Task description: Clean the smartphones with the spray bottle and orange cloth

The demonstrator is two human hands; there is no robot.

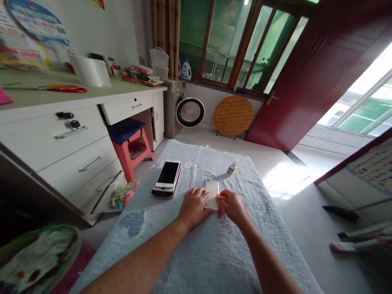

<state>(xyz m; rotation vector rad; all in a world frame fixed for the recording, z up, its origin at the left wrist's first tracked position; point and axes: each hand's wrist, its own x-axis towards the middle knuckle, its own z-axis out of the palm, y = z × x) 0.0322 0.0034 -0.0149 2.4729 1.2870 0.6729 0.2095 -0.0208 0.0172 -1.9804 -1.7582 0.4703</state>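
A white phone (pixel 212 188) lies back side up on the cloth-covered table (pixel 196 253). My left hand (pixel 193 206) holds its left edge, fingers on top and thumb near the bottom end. My right hand (pixel 234 207) is closed on an orange cloth (pixel 219 198), which touches the phone's right side. Behind the phone, a small spray bottle (pixel 231 168) stands upright. To the left sits a stack of phones (pixel 167 174), the top one white with a dark screen facing up.
A white desk (pixel 128 90) with scissors and a paper roll stands at the left, a red stool (pixel 128 151) beneath it. A filled bin (pixel 43 261) is at the lower left. Beyond are a washing machine (pixel 174 108) and a red door (pixel 294 77).
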